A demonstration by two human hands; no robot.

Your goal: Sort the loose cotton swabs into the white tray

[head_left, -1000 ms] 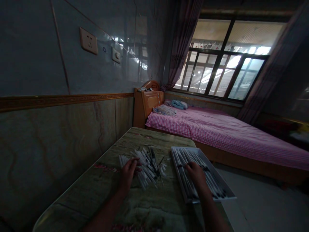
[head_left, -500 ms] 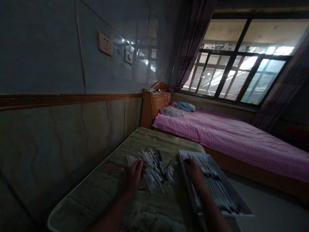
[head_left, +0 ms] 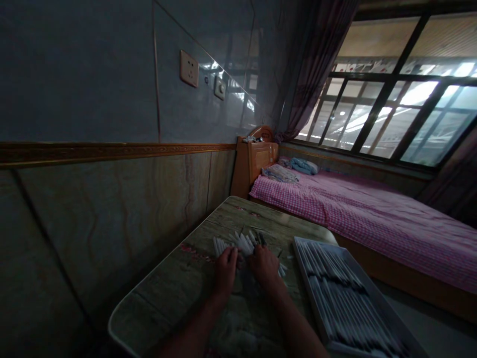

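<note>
My left hand (head_left: 226, 263) is at the near left side of a loose pile of slim white pen-like tubes (head_left: 244, 242), thumb and fingers pinched together. What it holds, if anything, is too small and dark to tell. My right hand (head_left: 263, 263) lies on the right part of the same pile with its fingers curled down. Its fingertips are partly hidden among the tubes. A few dark thin pieces (head_left: 262, 237) stick out beyond it. To the right, a shallow white tray (head_left: 313, 303) holds rows of thin white sticks with dark ends (head_left: 335, 271).
The marble-patterned table (head_left: 164, 298) carries the pile and tray, its left edge close to the tiled wall (head_left: 167, 194). Beyond it stands a bed (head_left: 335, 199) with a pink checked cover and wooden headboard (head_left: 257, 159). A window (head_left: 383, 114) is behind the bed.
My right hand has left the tray and moved left onto the pile, beside my left hand. The left hand stays at the pile. The view has turned slightly left.
</note>
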